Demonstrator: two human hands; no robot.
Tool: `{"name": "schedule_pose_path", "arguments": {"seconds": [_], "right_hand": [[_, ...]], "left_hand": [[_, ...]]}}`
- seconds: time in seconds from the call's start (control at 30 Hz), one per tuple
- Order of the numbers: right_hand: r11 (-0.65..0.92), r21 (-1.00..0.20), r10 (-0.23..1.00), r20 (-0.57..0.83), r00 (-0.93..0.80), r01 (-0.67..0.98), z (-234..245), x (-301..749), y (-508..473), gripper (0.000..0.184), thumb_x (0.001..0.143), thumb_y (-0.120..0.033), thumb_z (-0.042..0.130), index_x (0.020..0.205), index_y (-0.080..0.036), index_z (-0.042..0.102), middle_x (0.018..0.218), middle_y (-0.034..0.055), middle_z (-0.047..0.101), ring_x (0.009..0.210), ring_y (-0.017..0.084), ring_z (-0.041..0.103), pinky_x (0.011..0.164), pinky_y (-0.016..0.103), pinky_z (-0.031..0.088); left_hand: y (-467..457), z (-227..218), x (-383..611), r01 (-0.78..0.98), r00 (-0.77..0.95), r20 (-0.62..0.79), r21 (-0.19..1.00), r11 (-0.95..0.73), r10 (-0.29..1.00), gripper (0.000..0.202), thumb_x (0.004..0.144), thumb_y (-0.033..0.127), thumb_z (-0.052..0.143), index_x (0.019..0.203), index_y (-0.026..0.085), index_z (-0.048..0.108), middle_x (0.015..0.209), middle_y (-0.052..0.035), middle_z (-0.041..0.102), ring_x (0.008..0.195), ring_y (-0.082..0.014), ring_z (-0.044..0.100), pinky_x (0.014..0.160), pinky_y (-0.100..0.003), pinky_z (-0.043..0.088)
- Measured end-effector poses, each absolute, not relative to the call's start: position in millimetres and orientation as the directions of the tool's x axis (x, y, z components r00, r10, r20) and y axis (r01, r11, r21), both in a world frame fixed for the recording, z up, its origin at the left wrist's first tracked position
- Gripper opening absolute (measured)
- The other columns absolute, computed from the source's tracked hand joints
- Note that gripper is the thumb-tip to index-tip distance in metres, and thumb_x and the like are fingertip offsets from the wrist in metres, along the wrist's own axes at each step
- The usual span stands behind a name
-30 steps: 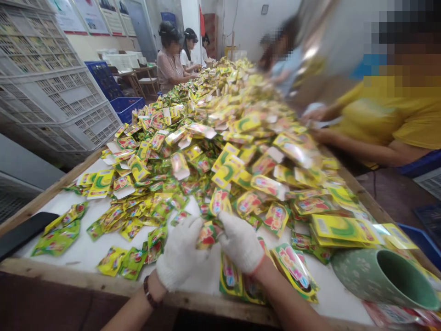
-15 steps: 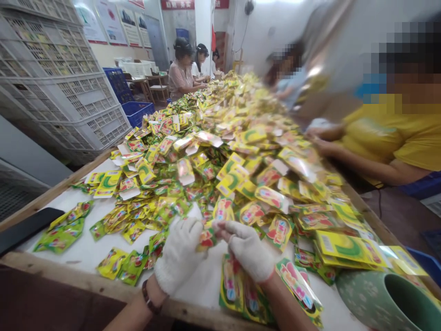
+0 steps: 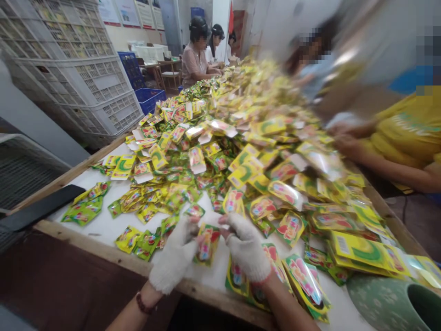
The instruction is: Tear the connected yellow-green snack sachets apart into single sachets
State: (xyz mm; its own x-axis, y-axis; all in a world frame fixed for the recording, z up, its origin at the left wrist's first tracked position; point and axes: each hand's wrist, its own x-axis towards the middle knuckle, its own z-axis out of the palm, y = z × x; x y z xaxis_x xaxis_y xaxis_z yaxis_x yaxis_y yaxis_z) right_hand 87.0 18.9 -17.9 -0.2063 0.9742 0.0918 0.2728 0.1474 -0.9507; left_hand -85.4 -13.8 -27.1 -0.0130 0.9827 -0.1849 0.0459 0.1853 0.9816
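Observation:
My left hand point(image 3: 175, 253), in a white fingerless-tipped glove, grips the left edge of a small yellow-green carton point(image 3: 207, 244) between thumb and fingers. The carton's printed face is turned up, above the white tabletop. My right hand point(image 3: 247, 246), gloved the same way, is just right of the carton, thumb and forefinger apart and curved toward it; I see nothing in it. Under my right wrist lie flat printed cartons point(image 3: 237, 278). Green and yellow sachets point(image 3: 146, 243) lie left of my left hand. Ahead rises a large heap of cartons and sachets point(image 3: 241, 161).
A black flat object point(image 3: 44, 207) lies on the left table edge point(image 3: 113, 257). At the front right a green patterned pot point(image 3: 379, 299) lies tilted. White crates point(image 3: 79, 87) are stacked at left. A person in yellow point(image 3: 406, 133) works at right; others sit farther along the table.
The view has shifted, so the scene sits further right and higher. My hands have parted slightly; the right fingers have come away from the carton, whose face now shows fully.

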Motion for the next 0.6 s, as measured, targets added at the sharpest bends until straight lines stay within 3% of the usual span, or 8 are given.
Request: {"name": "schedule_pose_path", "arguments": {"seconds": [0.07,0.13,0.23,0.4,0.47,0.53,0.6], "right_hand": [[0.085,-0.959,0.987,0.044,-0.154,0.27,-22,84,16,0.023,0.079,-0.022,0.056,0.1,-0.018,0.064,0.077,0.002,0.064,0.066,0.016,0.059,0.063,0.027,0.048],[0.02,-0.974,0.974,-0.032,-0.224,0.225,-26,82,14,0.026,0.08,-0.026,0.058,0.103,-0.017,0.063,0.077,0.0019,0.066,0.067,0.017,0.06,0.061,0.027,0.049],[0.027,-0.973,0.939,-0.054,-0.339,0.229,-28,82,13,0.019,0.081,-0.024,0.056,0.096,-0.018,0.066,0.086,0.0034,0.068,0.077,0.018,0.061,0.07,0.029,0.049],[0.096,-0.933,0.912,-0.057,-0.406,0.347,-29,87,12,0.016,0.081,-0.022,0.055,0.067,-0.018,0.062,0.064,-0.0015,0.057,0.064,0.014,0.051,0.062,0.026,0.043],[0.015,-0.952,0.916,-0.109,-0.386,0.304,-30,89,13,0.008,0.08,-0.023,0.055,0.079,-0.018,0.062,0.063,-0.0034,0.054,0.059,0.012,0.049,0.056,0.023,0.041],[-0.042,-0.965,0.912,-0.143,-0.384,0.261,-30,91,13,0.019,0.08,-0.023,0.054,0.098,-0.019,0.061,0.065,-0.0048,0.053,0.056,0.011,0.048,0.053,0.023,0.041],[0.039,-0.948,0.904,-0.102,-0.416,0.317,-29,93,13,0.018,0.082,-0.022,0.053,0.097,-0.019,0.063,0.065,-0.004,0.054,0.058,0.012,0.05,0.055,0.023,0.041]], "left_hand": [[-20,-29,-85,-0.117,-0.049,-0.241,0.965,0.234,0.969,0.045,0.079,0.036,0.065,0.116,0.022,0.043,0.099,-0.0059,0.066,0.082,-0.0201,0.066,0.068,-0.031,0.054],[-25,-32,-86,-0.135,-0.053,-0.228,0.966,0.22,0.972,0.048,0.079,0.037,0.065,0.119,0.022,0.041,0.105,-0.007,0.065,0.089,-0.0206,0.065,0.075,-0.032,0.053],[-29,-35,-90,-0.012,-0.002,-0.189,0.982,0.189,0.982,0.037,0.08,0.035,0.063,0.112,0.021,0.05,0.104,-0.0054,0.064,0.096,-0.02,0.061,0.083,-0.032,0.05],[-25,-32,-95,0.295,0.058,-0.184,0.942,0.159,0.981,0.014,0.08,0.032,0.058,0.081,0.018,0.057,0.078,-0.0003,0.058,0.076,-0.0148,0.054,0.071,-0.027,0.046],[-20,-32,-93,0.249,0.044,-0.201,0.951,0.184,0.979,0.016,0.078,0.032,0.059,0.084,0.018,0.055,0.075,0.0012,0.055,0.071,-0.0135,0.051,0.066,-0.026,0.044],[-16,-34,-92,0.142,0.061,-0.229,0.965,0.219,0.972,0.027,0.075,0.032,0.061,0.097,0.018,0.053,0.074,0.0028,0.054,0.068,-0.0127,0.051,0.063,-0.025,0.044],[-14,-34,-91,0.124,0.1,-0.23,0.968,0.217,0.968,0.03,0.073,0.03,0.061,0.099,0.018,0.054,0.075,0.0026,0.056,0.069,-0.0132,0.052,0.065,-0.025,0.044]]}}
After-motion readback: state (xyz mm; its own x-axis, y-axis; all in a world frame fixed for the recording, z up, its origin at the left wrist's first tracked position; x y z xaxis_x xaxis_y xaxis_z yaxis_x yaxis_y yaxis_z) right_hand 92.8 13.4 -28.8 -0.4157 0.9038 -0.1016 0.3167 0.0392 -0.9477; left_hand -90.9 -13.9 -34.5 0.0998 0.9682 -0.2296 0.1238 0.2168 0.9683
